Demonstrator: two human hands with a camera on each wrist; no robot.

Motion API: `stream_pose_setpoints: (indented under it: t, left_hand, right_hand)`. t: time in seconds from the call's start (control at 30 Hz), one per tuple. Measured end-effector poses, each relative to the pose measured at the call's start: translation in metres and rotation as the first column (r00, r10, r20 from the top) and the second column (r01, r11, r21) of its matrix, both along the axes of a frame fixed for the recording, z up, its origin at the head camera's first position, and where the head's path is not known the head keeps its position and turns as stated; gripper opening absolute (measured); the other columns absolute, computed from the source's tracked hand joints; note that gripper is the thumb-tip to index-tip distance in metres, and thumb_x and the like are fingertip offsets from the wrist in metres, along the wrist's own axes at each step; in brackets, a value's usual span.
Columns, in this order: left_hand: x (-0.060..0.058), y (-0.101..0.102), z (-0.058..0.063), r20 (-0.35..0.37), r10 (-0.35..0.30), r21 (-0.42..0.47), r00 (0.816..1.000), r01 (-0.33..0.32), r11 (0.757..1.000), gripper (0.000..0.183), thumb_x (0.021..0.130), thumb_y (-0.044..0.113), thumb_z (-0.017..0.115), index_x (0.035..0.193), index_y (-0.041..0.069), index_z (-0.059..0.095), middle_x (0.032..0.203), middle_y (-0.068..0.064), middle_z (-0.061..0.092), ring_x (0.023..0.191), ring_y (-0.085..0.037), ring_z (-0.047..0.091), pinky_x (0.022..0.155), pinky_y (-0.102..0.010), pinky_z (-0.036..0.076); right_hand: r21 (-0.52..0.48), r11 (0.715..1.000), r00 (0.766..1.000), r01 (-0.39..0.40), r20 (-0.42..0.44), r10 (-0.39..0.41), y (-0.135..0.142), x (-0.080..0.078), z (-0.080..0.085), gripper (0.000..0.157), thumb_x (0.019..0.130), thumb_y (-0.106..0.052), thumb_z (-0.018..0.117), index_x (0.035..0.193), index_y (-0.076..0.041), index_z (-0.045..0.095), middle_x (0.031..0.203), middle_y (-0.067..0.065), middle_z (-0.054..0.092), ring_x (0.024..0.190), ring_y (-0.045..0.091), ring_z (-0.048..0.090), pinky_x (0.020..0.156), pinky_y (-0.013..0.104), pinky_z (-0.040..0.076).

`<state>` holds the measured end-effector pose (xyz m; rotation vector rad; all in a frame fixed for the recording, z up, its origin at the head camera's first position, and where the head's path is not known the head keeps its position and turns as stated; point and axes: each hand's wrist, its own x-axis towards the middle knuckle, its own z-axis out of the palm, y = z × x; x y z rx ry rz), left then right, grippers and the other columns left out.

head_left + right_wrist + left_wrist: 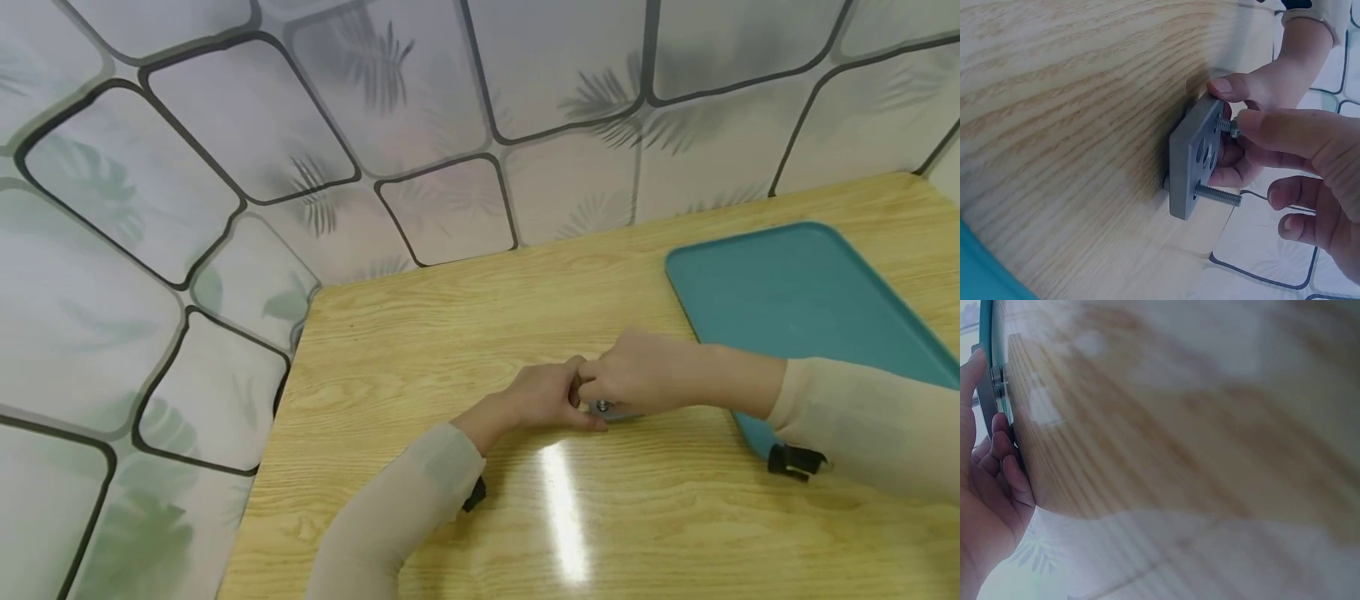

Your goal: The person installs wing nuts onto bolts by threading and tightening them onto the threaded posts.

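Observation:
A grey metal plate (1184, 156) with several holes and two threaded bolts stands just over the wooden table. My left hand (542, 397) grips the plate by its edge, thumb on one side and fingers on the other. At one bolt, a small nut (1235, 129) sits near the end of the thread, and my right hand (641, 375) pinches it with thumb and finger. The second bolt (1219, 195) sticks out bare. From the head view most of the plate is hidden under the right hand; the left wrist view shows only its thin side (986, 397).
A blue-green tray (780, 292) lies on the right side of the wooden table (420, 333), partly under the right forearm. Patterned padded panels (450, 208) line the back and left edges. Light reflects off the tabletop in front of the hands.

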<state>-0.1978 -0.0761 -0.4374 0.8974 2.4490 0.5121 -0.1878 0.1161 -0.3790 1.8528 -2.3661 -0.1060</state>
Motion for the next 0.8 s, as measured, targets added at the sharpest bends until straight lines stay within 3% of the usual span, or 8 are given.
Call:
stream_pose_setpoints:
  t: [0.1, 0.2, 0.27, 0.4, 0.5, 0.6, 0.7, 0.8]
  left_hand:
    - [-0.0003, 0.0004, 0.0002, -0.01, -0.003, 0.0, 1.0, 0.003, 1.0, 0.045, 0.079, 0.056, 0.069, 0.1, 0.023, 0.046, 0.077, 0.012, 0.055, 0.064, -0.004, 0.051, 0.059, -0.02, 0.038]
    - [-0.0007, 0.0009, -0.0001, -0.011, -0.007, 0.004, 1.0, 0.007, 1.0, 0.051, 0.079, 0.055, 0.069, 0.111, 0.022, 0.047, 0.078, 0.013, 0.055, 0.064, -0.002, 0.051, 0.06, -0.019, 0.039]
    - [-0.0009, 0.0012, 0.0, -0.008, -0.008, 0.01, 1.0, 0.008, 1.0, 0.057, 0.079, 0.055, 0.069, 0.119, 0.021, 0.047, 0.079, 0.014, 0.055, 0.063, -0.002, 0.05, 0.06, -0.018, 0.039]
    - [-0.0009, 0.0009, -0.0006, -0.002, -0.012, 0.018, 1.0, 0.012, 1.0, 0.065, 0.079, 0.054, 0.069, 0.128, 0.018, 0.045, 0.079, 0.014, 0.055, 0.063, -0.002, 0.05, 0.059, -0.018, 0.039]
    - [-0.0012, 0.0007, -0.0008, -0.01, -0.016, 0.019, 1.0, 0.016, 1.0, 0.063, 0.079, 0.054, 0.069, 0.126, 0.019, 0.046, 0.079, 0.014, 0.055, 0.063, -0.001, 0.05, 0.058, -0.018, 0.039]
    - [-0.0012, 0.0001, -0.0004, -0.013, -0.02, 0.011, 1.0, 0.02, 1.0, 0.052, 0.08, 0.055, 0.068, 0.113, 0.021, 0.048, 0.078, 0.013, 0.055, 0.063, -0.002, 0.05, 0.057, -0.019, 0.04]
    - [-0.0009, -0.0001, -0.0001, -0.012, -0.017, 0.006, 1.0, 0.017, 1.0, 0.045, 0.079, 0.056, 0.068, 0.101, 0.023, 0.047, 0.076, 0.011, 0.055, 0.063, -0.003, 0.05, 0.056, -0.02, 0.039]
    - [-0.0008, -0.0001, 0.0, -0.015, -0.014, -0.001, 1.0, 0.014, 1.0, 0.044, 0.079, 0.056, 0.068, 0.097, 0.023, 0.047, 0.076, 0.011, 0.055, 0.063, -0.003, 0.05, 0.056, -0.02, 0.039]
  right_hand:
    - [0.014, 0.999, 0.999, 0.029, 0.022, -0.029, -0.0008, 0.0015, -0.0019, 0.015, 0.081, -0.02, 0.074, 0.076, -0.015, 0.06, 0.065, -0.009, 0.048, 0.05, 0.0, 0.028, 0.043, 0.015, 0.022]
    - [0.009, 0.997, 0.996, 0.083, 0.033, -0.083, -0.001, 0.0026, -0.0036, 0.029, 0.083, -0.019, 0.07, 0.064, -0.016, 0.048, 0.055, -0.01, 0.033, 0.049, 0.002, 0.019, 0.044, 0.017, 0.015]
    - [0.019, 0.992, 0.992, 0.124, 0.023, -0.124, -0.0007, 0.0034, -0.0036, 0.04, 0.086, -0.027, 0.067, 0.057, -0.018, 0.04, 0.053, -0.01, 0.027, 0.049, 0.003, 0.016, 0.043, 0.018, 0.012]
    - [0.078, 0.974, 0.975, 0.213, 0.048, -0.217, -0.0005, 0.0034, 0.0003, 0.053, 0.091, -0.041, 0.059, 0.051, -0.021, 0.029, 0.049, -0.01, 0.023, 0.048, 0.005, 0.015, 0.043, 0.021, 0.013]
    - [0.103, 0.965, 0.965, 0.241, 0.085, -0.25, -0.0007, 0.0015, 0.0035, 0.052, 0.093, -0.04, 0.055, 0.052, -0.021, 0.03, 0.049, -0.01, 0.023, 0.047, 0.005, 0.016, 0.043, 0.021, 0.013]
    - [0.065, 0.98, 0.976, 0.19, 0.092, -0.195, -0.0013, -0.0006, 0.0035, 0.039, 0.091, -0.036, 0.06, 0.061, -0.018, 0.045, 0.053, -0.01, 0.036, 0.046, 0.003, 0.022, 0.042, 0.018, 0.016]
    - [0.005, 0.997, 0.995, 0.078, 0.067, -0.078, -0.003, -0.0012, 0.0002, 0.019, 0.084, -0.031, 0.071, 0.079, -0.015, 0.062, 0.073, -0.006, 0.055, 0.05, 0.001, 0.038, 0.042, 0.016, 0.026]
    - [-0.009, 1.0, 0.999, 0.027, 0.032, -0.027, -0.0048, -0.0002, -0.0035, 0.013, 0.081, -0.024, 0.074, 0.082, -0.014, 0.066, 0.078, -0.004, 0.057, 0.053, 0.001, 0.042, 0.044, 0.016, 0.031]
